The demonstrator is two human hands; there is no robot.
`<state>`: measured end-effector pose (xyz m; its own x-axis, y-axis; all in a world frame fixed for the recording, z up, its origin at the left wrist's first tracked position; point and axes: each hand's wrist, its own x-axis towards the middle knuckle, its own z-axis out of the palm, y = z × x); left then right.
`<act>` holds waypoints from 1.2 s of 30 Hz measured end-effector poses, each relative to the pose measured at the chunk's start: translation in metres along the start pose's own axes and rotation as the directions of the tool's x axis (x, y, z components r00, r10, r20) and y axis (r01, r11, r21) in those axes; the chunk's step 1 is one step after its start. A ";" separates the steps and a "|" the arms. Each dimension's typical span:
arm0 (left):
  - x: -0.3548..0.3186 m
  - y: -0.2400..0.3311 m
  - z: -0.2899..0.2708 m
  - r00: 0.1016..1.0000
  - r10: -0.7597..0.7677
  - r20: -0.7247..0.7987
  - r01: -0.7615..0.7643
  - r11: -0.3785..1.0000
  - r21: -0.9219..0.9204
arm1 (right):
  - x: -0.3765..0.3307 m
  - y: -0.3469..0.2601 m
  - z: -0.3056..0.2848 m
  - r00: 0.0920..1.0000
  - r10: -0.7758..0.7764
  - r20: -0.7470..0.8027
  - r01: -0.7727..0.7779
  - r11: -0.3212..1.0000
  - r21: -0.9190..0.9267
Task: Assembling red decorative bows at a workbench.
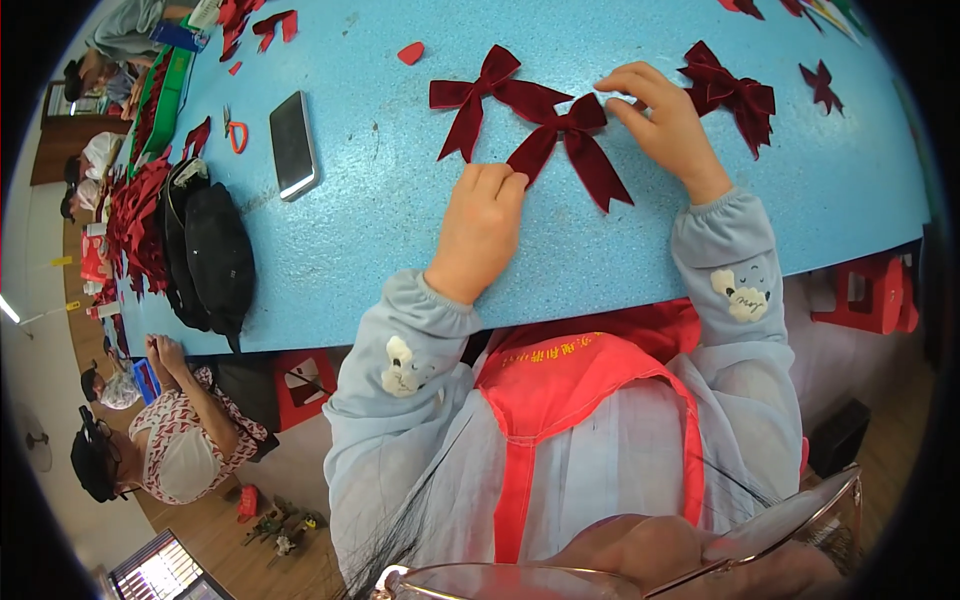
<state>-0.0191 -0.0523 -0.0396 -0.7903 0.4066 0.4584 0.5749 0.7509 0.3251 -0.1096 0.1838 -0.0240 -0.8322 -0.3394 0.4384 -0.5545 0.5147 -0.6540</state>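
Note:
A dark red velvet bow [575, 128] lies on the blue table in front of me, its two tails spreading toward me. My left hand [483, 225] is closed, with its fingertips on the end of the bow's left tail. At the bow's right loop, my right hand [662, 122] has thumb and forefinger apart, close to the loop's edge; whether they touch it is hard to see. Another velvet bow [485, 93] sits just behind and to the left. Right of my right hand are more velvet bows [735, 95], overlapping in a small pile.
A phone [293, 146], orange-handled scissors [237, 135] and a black pouch [207, 250] lie at the left. Beyond are heaped red ribbons [138, 220] and a green tray [165, 105]. A small bow [821, 88] lies far right. A seated person [180, 435] is at my left.

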 end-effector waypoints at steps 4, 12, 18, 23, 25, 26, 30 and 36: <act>-0.003 0.008 -0.001 0.989 -0.037 0.141 0.038 0.999 -0.002 | 0.001 0.011 0.007 1.000 0.019 0.004 -0.019 1.000 0.008; -0.007 0.040 -0.015 0.999 -0.033 -0.004 0.032 0.990 -0.136 | 0.000 0.003 0.000 0.995 0.060 0.081 -0.064 0.996 0.056; -0.003 0.026 0.011 0.999 0.039 -0.006 -0.039 0.999 -0.026 | 0.000 0.005 0.035 0.993 -0.022 0.117 0.027 0.999 -0.036; -0.013 0.016 0.020 0.997 0.076 0.025 -0.075 0.996 -0.058 | 0.004 0.004 0.045 0.985 -0.102 0.140 0.129 0.971 -0.201; -0.014 0.016 0.020 0.995 0.093 0.034 -0.091 0.994 -0.061 | 0.002 0.003 0.045 0.989 -0.086 0.122 0.111 0.970 -0.218; -0.015 0.016 0.019 0.994 0.103 0.037 -0.100 0.993 -0.063 | 0.001 0.003 0.044 0.994 -0.061 0.094 0.076 0.984 -0.160; -0.031 0.030 -0.004 1.000 -0.007 -0.011 0.006 0.990 -0.143 | -0.006 -0.007 0.022 0.996 0.041 0.078 -0.045 0.998 0.054; -0.049 0.024 -0.017 0.998 0.051 0.030 -0.051 0.999 -0.018 | -0.062 -0.026 -0.010 0.966 -0.110 0.234 0.154 0.972 -0.178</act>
<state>0.0373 -0.0630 -0.0404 -0.7658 0.4600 0.4494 0.6180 0.7197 0.3165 -0.0434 0.1996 -0.0279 -0.7439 -0.5686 0.3513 -0.6661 0.5884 -0.4583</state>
